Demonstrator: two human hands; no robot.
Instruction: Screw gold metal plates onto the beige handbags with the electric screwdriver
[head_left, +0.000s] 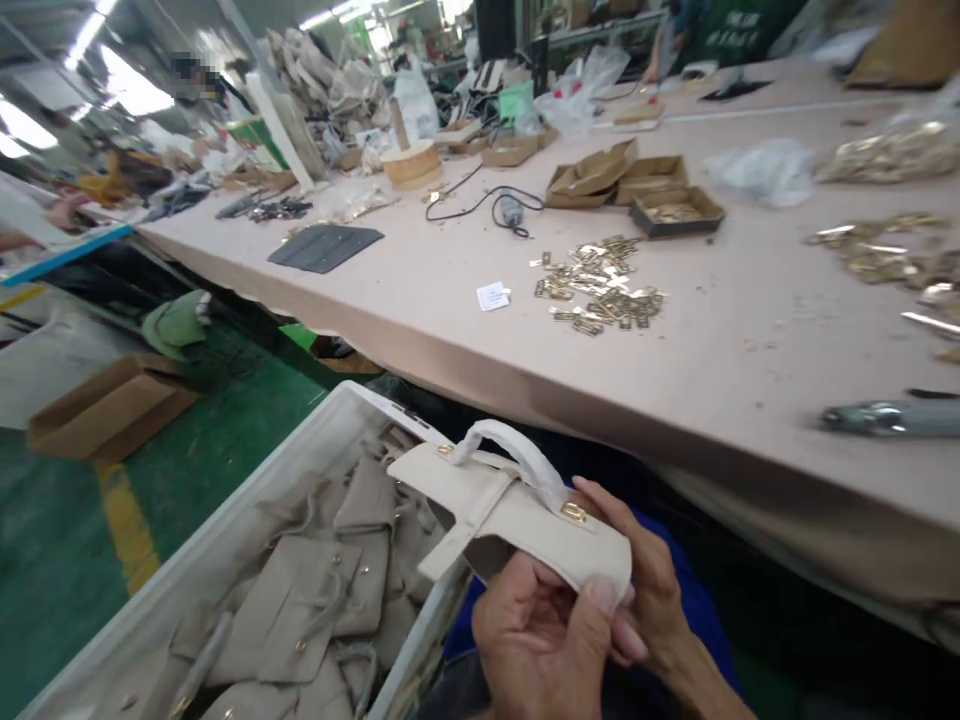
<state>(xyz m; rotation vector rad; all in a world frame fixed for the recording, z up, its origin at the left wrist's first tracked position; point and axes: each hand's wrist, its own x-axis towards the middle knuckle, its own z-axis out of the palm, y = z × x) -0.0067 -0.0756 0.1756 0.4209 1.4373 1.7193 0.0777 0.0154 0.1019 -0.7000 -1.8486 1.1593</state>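
A cream handbag piece (517,510) with a wrapped top handle (517,450) and gold-coloured fittings is held in front of me, above the rim of a crate. My left hand (536,635) grips its lower front edge, thumb on the outside and fingers curled under. Behind the right end of the same piece, my right hand (645,570) is closed around it, some of its fingers hidden. A strap (465,530) runs across the piece and hangs over its front. Beside it, a white crate (202,545) holds several similar beige bag pieces (300,600).
Along the far side runs a long worktable (420,310) bearing a pile of gold metal fittings (600,285), a small white label (493,296), cardboard boxes (675,210) and a dark flat sheet (326,248). A grey tool (892,418) lies near its right edge. On the green floor stands a cardboard box (112,405).
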